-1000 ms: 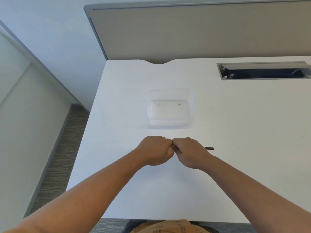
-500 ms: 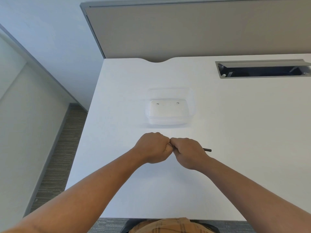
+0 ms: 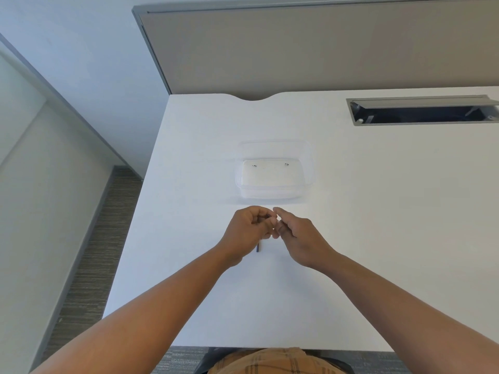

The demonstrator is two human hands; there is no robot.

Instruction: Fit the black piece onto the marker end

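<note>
Two hands: left hand (image 3: 249,233) grips one pen (image 3: 257,248); one container (image 3: 274,171).

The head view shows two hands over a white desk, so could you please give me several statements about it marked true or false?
1. The left hand grips a thin dark stick whose end pokes out below it. True.
2. A clear plastic box sits on the desk beyond the hands. True.
3. The box has a lid on. False: it is open at the top.
4. The right hand rests inside the box. False: it is near the left hand, short of the box.
5. A long grey slot is set into the desk at the far right. True.
</note>
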